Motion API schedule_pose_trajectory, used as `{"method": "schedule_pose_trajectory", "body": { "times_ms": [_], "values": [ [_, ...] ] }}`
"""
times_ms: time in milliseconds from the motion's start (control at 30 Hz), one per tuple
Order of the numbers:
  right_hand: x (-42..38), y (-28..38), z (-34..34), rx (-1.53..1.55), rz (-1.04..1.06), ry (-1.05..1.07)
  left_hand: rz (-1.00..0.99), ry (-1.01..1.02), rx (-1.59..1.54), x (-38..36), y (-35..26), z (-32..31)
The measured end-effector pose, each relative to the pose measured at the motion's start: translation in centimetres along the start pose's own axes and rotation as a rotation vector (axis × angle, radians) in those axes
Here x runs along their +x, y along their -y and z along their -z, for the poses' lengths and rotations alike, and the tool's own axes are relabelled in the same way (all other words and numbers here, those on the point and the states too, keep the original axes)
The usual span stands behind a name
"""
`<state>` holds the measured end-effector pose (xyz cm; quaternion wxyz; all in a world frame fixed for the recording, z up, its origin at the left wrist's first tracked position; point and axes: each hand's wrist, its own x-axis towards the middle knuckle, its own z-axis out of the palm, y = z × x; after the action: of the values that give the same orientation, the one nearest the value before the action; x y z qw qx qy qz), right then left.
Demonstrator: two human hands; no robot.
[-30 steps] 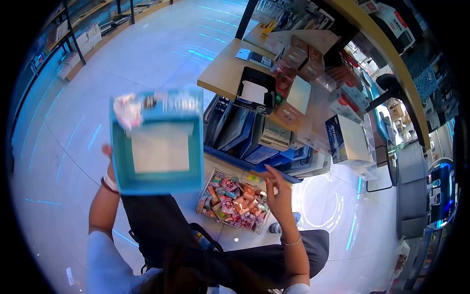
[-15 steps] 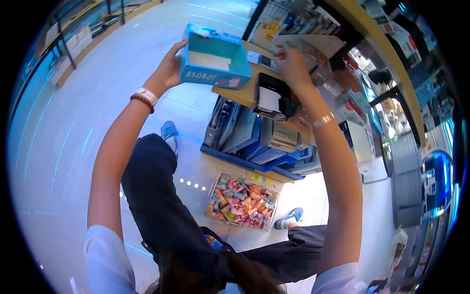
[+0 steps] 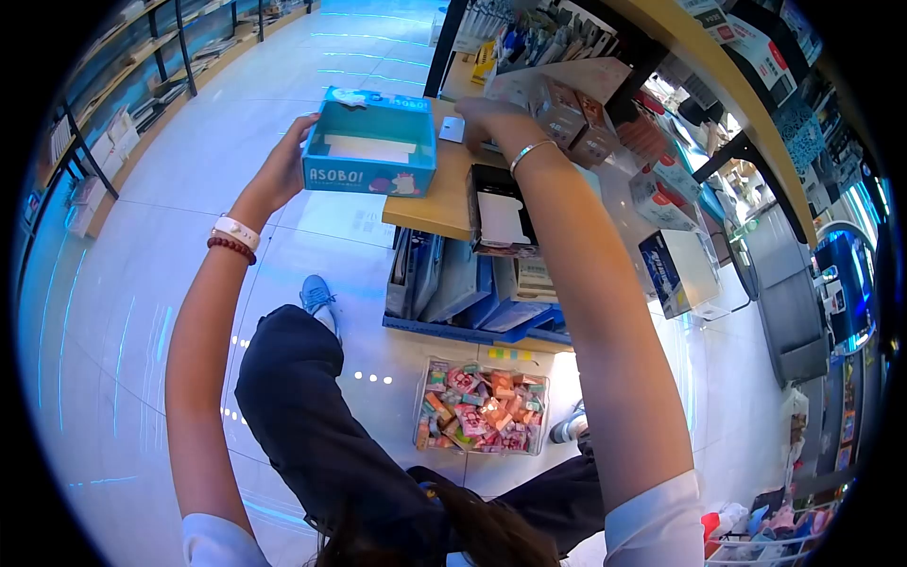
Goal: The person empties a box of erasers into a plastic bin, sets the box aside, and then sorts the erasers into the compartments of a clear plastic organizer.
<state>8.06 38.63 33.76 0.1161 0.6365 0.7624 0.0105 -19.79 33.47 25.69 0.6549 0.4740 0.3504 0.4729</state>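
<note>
Left hand (image 3: pixel 282 168) is pinching the left wall of an open-topped teal cardboard box with white "ASOBO!" lettering (image 3: pixel 368 180). Box is sitting beside the left end of a light-brown wooden shelf (image 3: pixel 444 203), overlapping its edge in view; can't tell if touching. Right hand (image 3: pixel 487 115) is hanging over the shelf, blurred, fingers partly hidden; can't tell if gripping anything. A small flat pale rectangular item (image 3: pixel 453 129) is lying just beside it. A black open box with a white insert (image 3: pixel 501 215) is resting nearer the body, under the right forearm.
</note>
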Motion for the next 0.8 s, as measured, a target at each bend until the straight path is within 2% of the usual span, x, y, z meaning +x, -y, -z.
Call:
{"method": "schedule_pose_trajectory", "body": {
  "times_ms": [100,233,300,433,500,533,600,700,800],
  "values": [
    [1.7,-0.4,-1.2,-0.029,0.052,-0.058,-0.074,-0.064,0.047,0.2,-0.3,-1.4],
    [1.1,-0.4,-1.2,-0.121,0.022,-0.071,-0.071,0.019,0.038,1.6,-0.2,-1.5],
    [2.4,-0.8,-1.6,-0.030,0.036,-0.180,-0.064,0.037,0.012,1.8,-0.5,-2.0],
    [2.9,-2.7,-0.6,-0.090,0.008,-0.299,-0.026,0.055,-0.039,2.9,-0.2,-2.5],
    [2.7,-3.7,-0.1,-0.094,-0.029,-0.603,-0.030,0.056,-0.039,4.0,0.3,-2.8],
    [2.3,-4.2,0.1,-0.093,-0.030,-0.601,-0.040,0.056,-0.036,4.6,0.5,-2.9],
    [1.4,-5.1,0.8,0.019,-0.071,-0.768,-0.057,0.025,-0.030,5.6,0.7,-3.5],
    [-2.5,-3.9,1.6,0.056,-0.142,-0.812,-0.107,-0.070,-0.059,8.2,1.3,-4.4],
    [-2.7,-5.1,0.8,0.046,-0.065,-0.826,-0.076,-0.108,0.058,11.0,1.2,-5.3]
  ]
}}
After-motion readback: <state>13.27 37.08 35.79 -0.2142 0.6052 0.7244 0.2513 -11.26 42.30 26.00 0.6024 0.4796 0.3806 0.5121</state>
